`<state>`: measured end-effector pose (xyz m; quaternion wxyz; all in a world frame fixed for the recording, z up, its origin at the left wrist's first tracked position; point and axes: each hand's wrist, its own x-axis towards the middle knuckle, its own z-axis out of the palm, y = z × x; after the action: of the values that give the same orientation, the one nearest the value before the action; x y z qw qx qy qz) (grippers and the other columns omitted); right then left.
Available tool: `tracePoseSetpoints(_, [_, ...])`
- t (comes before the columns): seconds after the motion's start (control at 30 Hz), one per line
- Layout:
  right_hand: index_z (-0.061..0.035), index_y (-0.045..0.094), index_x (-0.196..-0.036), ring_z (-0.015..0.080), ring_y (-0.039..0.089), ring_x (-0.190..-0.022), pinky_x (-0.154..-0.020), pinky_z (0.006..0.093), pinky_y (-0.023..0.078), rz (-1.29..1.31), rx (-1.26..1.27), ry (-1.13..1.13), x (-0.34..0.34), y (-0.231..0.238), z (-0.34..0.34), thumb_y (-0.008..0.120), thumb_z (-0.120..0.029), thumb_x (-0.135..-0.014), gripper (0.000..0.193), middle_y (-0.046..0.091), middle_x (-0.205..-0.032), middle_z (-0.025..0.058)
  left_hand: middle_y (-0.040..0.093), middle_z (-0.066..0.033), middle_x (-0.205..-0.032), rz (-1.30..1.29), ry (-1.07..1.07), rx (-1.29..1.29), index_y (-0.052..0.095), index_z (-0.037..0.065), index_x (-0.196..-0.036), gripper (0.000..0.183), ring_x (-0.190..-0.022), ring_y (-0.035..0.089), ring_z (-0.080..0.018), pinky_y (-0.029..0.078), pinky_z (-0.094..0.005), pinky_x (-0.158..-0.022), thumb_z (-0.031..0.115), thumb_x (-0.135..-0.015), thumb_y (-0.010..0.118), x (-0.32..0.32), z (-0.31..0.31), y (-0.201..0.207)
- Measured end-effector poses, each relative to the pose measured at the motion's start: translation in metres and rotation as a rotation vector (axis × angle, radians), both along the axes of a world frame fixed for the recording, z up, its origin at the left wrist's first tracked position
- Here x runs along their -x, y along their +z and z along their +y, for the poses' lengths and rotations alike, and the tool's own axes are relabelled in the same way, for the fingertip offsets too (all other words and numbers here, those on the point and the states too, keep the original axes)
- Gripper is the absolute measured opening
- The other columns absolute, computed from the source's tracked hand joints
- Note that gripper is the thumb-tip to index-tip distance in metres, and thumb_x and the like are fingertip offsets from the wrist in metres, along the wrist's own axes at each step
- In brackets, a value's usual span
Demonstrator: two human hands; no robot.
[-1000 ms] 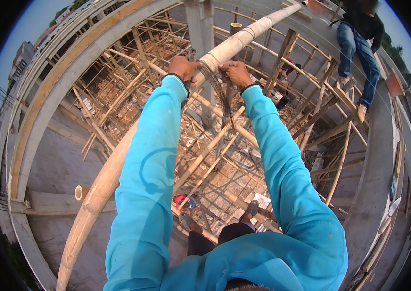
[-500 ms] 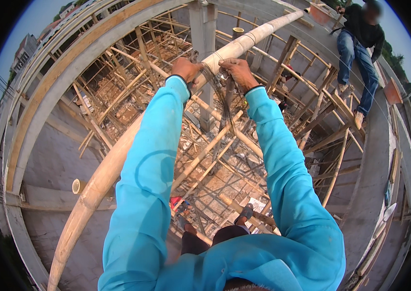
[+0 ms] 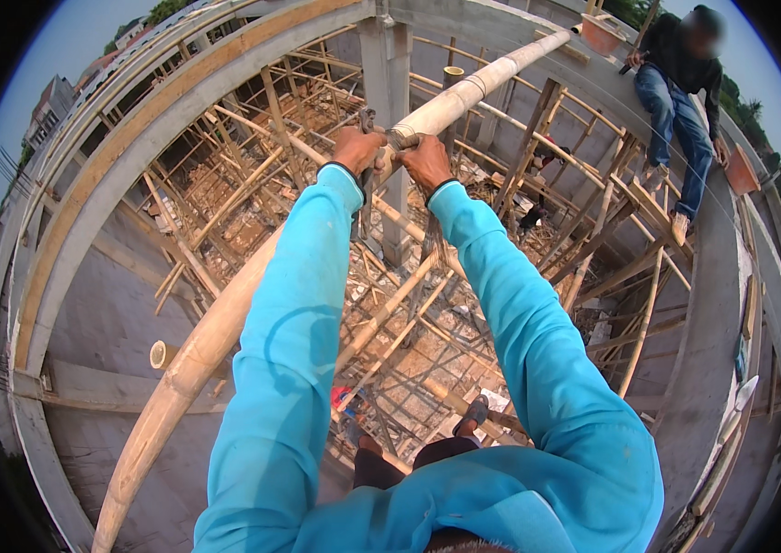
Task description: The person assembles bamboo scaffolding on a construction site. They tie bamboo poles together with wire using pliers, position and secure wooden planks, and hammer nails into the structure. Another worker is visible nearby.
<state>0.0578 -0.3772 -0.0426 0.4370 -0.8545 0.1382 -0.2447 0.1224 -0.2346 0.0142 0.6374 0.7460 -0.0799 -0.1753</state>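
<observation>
A thick bamboo pole [image 3: 473, 92] slants from the upper right down past my left arm to the lower left. Several turns of thin dark cord [image 3: 396, 139] wrap it where my hands meet. My left hand [image 3: 356, 150] is closed at the left side of this lashing, fingers against the pole. On the right side my right hand [image 3: 426, 162] is closed, thumb and fingers pinching the cord close to the pole. Loose strands hang below my right wrist. A dark, knobby upright end [image 3: 367, 120] shows just beyond my left hand; its kind is unclear.
Below me spreads a lattice of bamboo scaffolding [image 3: 390, 309] over rubble-strewn ground. A concrete column [image 3: 385, 74] rises beyond my hands. At the right another person [image 3: 681, 101] sits on a concrete beam [image 3: 699, 341], near orange buckets [image 3: 602, 34]. My feet rest on poles.
My right hand has moved left and slightly down, closer to my left hand. The dark strands, stretched below the right hand before, now hang lower by my right wrist.
</observation>
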Motion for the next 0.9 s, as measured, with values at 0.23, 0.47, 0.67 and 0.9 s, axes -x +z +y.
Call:
tracePoseSetpoints(0.23, [-0.0002,0.074,-0.1,0.0432,0.069,-0.096,-0.087,0.0492,0.054,0.042,-0.017,-0.048,0.003,-0.008,0.0,0.072,-0.021,-0.073,0.034,0.072,-0.098,0.0272,0.066,-0.0174,-0.082,-0.025,0.018,0.008,0.068,-0.008,-0.1,0.024,-0.053,0.064,-0.0231,0.056,-0.0369,-0.047,0.008,-0.083,0.072,-0.001,0.005,-0.002])
tracePoseSetpoints(0.47, [0.002,0.074,-0.093,0.0416,0.071,-0.091,-0.084,0.0471,0.054,0.026,-0.041,0.025,-0.005,-0.016,-0.012,0.07,-0.018,-0.075,0.027,0.073,-0.091,0.0266,0.066,-0.0191,-0.068,-0.061,0.049,0.006,0.067,-0.012,-0.084,0.027,-0.053,0.066,-0.0252,0.056,-0.0385,-0.048,0.015,-0.086,0.069,0.004,0.006,-0.001])
tracePoseSetpoints(0.67, [0.0068,0.073,-0.099,0.0395,0.072,-0.093,-0.084,0.0454,0.054,0.075,-0.059,0.058,-0.01,-0.002,-0.019,0.071,-0.02,-0.082,0.032,0.073,-0.094,0.0279,0.065,-0.0185,-0.071,-0.078,0.083,-0.003,0.066,-0.012,-0.092,0.026,-0.052,0.064,-0.0256,0.055,-0.036,-0.046,0.011,-0.082,0.072,0.007,0.007,-0.003])
tracePoseSetpoints(0.9, [0.0061,0.067,-0.114,0.047,0.068,-0.095,-0.085,0.049,0.051,-0.099,0.06,0.126,0.028,0.058,0.007,0.054,-0.041,-0.1,0.051,0.07,-0.095,0.0315,0.069,-0.0155,-0.078,-0.059,0.013,0.066,0.067,-0.011,-0.101,0.051,-0.054,0.064,-0.0202,0.055,-0.0308,-0.05,0.036,-0.085,0.077,0.014,0.021,0.006])
